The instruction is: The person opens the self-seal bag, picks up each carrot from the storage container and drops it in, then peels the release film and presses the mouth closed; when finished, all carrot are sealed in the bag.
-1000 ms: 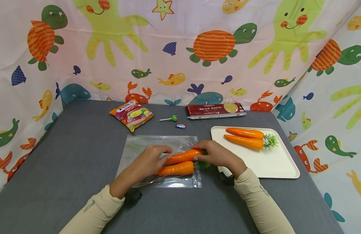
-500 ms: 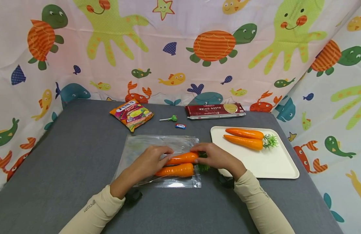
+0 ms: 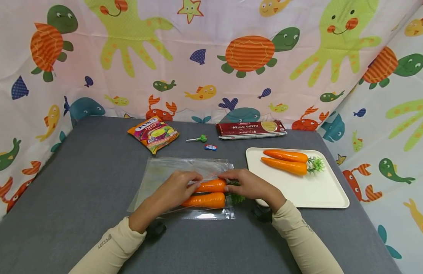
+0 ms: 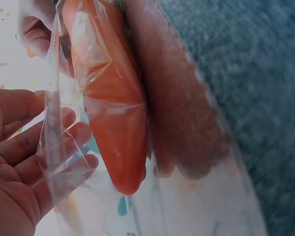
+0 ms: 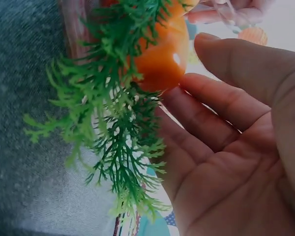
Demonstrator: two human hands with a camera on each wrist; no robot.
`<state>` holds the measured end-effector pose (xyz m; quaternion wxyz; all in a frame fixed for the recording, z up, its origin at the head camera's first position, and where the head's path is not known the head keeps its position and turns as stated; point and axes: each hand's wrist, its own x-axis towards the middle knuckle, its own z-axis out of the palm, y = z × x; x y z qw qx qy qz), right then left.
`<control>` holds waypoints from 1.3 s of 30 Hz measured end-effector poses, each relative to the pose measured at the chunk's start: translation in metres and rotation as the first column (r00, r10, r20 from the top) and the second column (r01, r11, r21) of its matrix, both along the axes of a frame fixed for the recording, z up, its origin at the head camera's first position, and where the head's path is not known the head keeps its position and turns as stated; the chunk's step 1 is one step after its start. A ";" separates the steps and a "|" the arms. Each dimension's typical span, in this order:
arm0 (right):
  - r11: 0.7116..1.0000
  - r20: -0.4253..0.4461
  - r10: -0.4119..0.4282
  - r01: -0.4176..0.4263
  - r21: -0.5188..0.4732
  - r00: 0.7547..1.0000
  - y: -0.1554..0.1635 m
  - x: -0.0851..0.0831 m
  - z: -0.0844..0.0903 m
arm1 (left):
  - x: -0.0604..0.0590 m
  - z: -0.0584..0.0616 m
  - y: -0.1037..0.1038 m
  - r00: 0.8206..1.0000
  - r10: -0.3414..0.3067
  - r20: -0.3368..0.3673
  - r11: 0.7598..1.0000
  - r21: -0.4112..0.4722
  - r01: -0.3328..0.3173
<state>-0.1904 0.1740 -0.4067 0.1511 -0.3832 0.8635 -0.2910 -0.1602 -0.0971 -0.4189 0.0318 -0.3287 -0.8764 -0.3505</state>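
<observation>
Carrots [image 3: 205, 200] with leaves [image 3: 237, 198] outside the bag [image 3: 160, 171] may crumple it if pushed askew, left hand [image 3: 172, 188] and right hand [image 3: 251, 185] both fingers apart.

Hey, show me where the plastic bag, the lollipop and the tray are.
Plastic bag [image 3: 160, 170]: head view, on the clear film of its upper left part.
Lollipop [image 3: 203, 138]: head view, on its green candy end.
Tray [image 3: 305, 191]: head view, on its bare lower part.

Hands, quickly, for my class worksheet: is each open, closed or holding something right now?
Left hand: open, touching the clear bag.
Right hand: open, touching a carrot near its leafy end.
</observation>
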 end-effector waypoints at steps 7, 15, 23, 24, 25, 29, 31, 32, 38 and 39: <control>0.990 -0.024 -0.117 0.115 -0.076 0.993 0.010 0.013 0.008 | 0.002 0.001 0.000 1.000 -0.004 -0.024 1.000 -0.001 0.004; 0.963 -0.062 -0.229 0.217 -0.159 0.971 0.025 0.044 0.012 | 0.004 0.002 0.001 1.000 0.000 -0.020 1.000 -0.014 0.000; 0.956 0.214 -0.261 0.283 -0.079 0.941 0.024 0.071 -0.002 | 0.005 -0.002 0.008 0.995 -0.038 -0.092 0.999 -0.027 0.035; 0.954 0.264 -0.260 0.290 -0.079 0.929 0.023 0.072 -0.003 | 0.005 -0.003 0.009 0.994 -0.039 -0.100 0.999 -0.032 0.036; 0.951 0.312 -0.260 0.298 -0.080 0.914 0.021 0.073 -0.005 | 0.006 -0.003 0.011 0.994 -0.036 -0.104 0.999 -0.039 0.032; 0.932 0.479 -0.271 0.351 -0.086 0.835 0.018 0.074 -0.008 | 0.014 -0.001 0.016 0.988 -0.004 -0.158 0.998 -0.058 -0.005; 0.917 0.526 -0.295 0.391 -0.077 0.798 0.017 0.074 -0.008 | 0.019 0.002 0.020 0.981 0.023 -0.192 0.997 -0.064 -0.036; 0.908 0.545 -0.310 0.412 -0.071 0.779 0.017 0.073 -0.008 | 0.022 0.003 0.021 0.977 0.037 -0.210 0.996 -0.065 -0.052; 0.860 0.585 -0.408 0.509 -0.011 0.701 0.014 0.068 -0.009 | 0.035 0.005 0.030 0.969 0.086 -0.232 0.990 -0.091 -0.110; 0.854 0.591 -0.417 0.520 -0.005 0.690 0.014 0.068 -0.010 | 0.037 0.005 0.031 0.970 0.085 -0.229 0.989 -0.098 -0.110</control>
